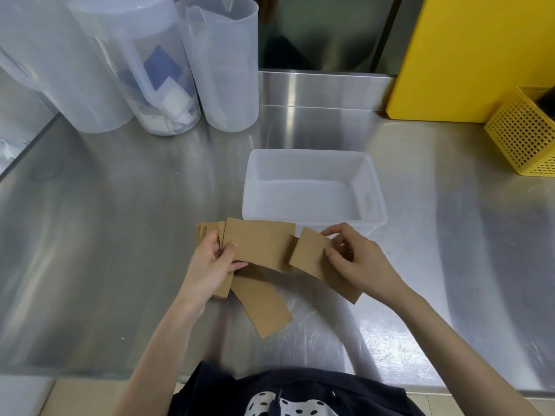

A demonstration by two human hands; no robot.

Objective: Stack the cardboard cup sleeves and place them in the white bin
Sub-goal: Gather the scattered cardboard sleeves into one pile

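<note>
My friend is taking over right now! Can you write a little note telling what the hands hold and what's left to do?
Left hand: holds a fanned bunch of sleeves.
Right hand: holds one sleeve.
Another sleeve lies on the counter under the left hand.
Bin: empty, just past the hands.
Done: most sleeves picked up.
Left: add the loose ones, square the stack, put it in the bin.

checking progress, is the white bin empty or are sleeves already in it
Empty. The white bin shows only its bare floor; the cardboard sleeves are all outside it, in the hands or on the steel counter.
</note>
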